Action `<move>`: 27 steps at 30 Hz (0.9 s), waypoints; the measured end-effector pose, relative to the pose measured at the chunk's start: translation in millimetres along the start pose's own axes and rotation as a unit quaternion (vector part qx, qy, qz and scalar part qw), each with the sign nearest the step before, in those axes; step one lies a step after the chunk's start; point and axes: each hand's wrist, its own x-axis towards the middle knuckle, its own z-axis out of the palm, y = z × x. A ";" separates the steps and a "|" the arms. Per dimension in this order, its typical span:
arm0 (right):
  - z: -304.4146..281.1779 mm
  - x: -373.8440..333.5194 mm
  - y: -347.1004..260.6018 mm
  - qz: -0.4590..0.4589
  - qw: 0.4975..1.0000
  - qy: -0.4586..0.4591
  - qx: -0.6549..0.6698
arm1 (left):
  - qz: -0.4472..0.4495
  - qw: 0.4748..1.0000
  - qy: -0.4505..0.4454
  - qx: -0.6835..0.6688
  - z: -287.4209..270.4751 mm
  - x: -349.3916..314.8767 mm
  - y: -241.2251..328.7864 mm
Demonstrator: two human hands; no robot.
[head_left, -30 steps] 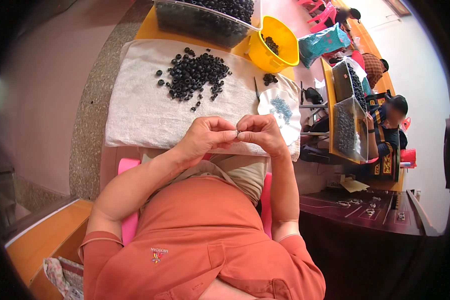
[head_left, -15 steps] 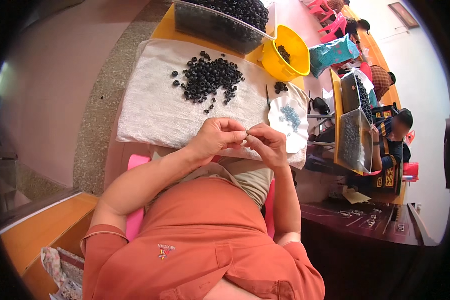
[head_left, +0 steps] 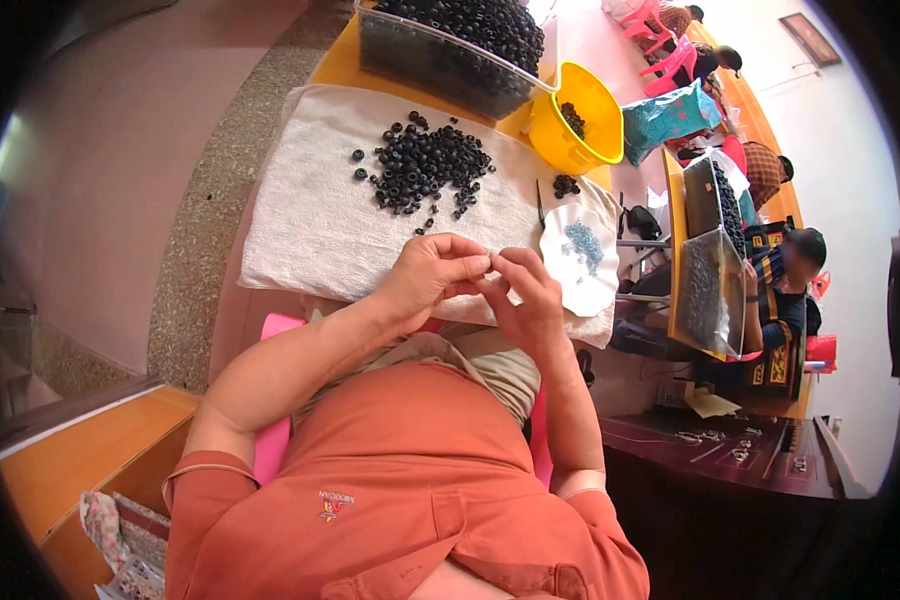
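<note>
My left hand point(head_left: 428, 277) and my right hand point(head_left: 530, 302) meet at the near edge of a white towel point(head_left: 305, 210). Thumbs and fingers of both are pinched together, almost touching; whatever they hold is too small and hidden to name. Beyond them lies a loose heap of round black beads point(head_left: 425, 165) with visible holes. Beside my right hand, a white scalloped dish point(head_left: 582, 297) carries tiny pale blue beads point(head_left: 583, 246). A thin dark pointed tool point(head_left: 540, 203) rests by its rim, near a small cluster of dark pieces point(head_left: 566, 186).
A clear bin point(head_left: 445, 78) full of black beads stands at the far edge, with a yellow bucket point(head_left: 576, 150) to its right. Farther right are another bin point(head_left: 705, 290), a seated person point(head_left: 785, 275) and a teal bag point(head_left: 670, 122). A wooden cabinet point(head_left: 100, 440) sits at left.
My right hand has turned, its fingers curling closer to my left fingertips. The small dark thing glimpsed between them before is now hidden. The whole view has shifted slightly.
</note>
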 end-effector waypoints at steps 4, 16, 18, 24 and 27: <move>3.5 3.5 27.6 0.104 0.965 -0.021 0.239 | 0.036 0.998 0.036 -0.030 4.9 -2.3 1.4; 41.1 61.0 55.2 0.059 0.988 -0.089 -0.111 | 0.041 0.999 0.022 0.017 7.1 -3.6 -12.6; 41.6 61.4 56.7 0.051 0.987 -0.093 -0.118 | 0.041 0.999 0.023 0.021 7.8 -3.9 -12.8; 39.1 58.6 58.3 0.024 0.987 -0.091 -0.132 | 0.042 0.998 0.033 0.027 7.6 -3.3 -11.6; 37.8 58.2 60.4 0.014 0.986 -0.095 -0.138 | 0.042 0.998 0.035 0.019 7.5 -3.2 -12.0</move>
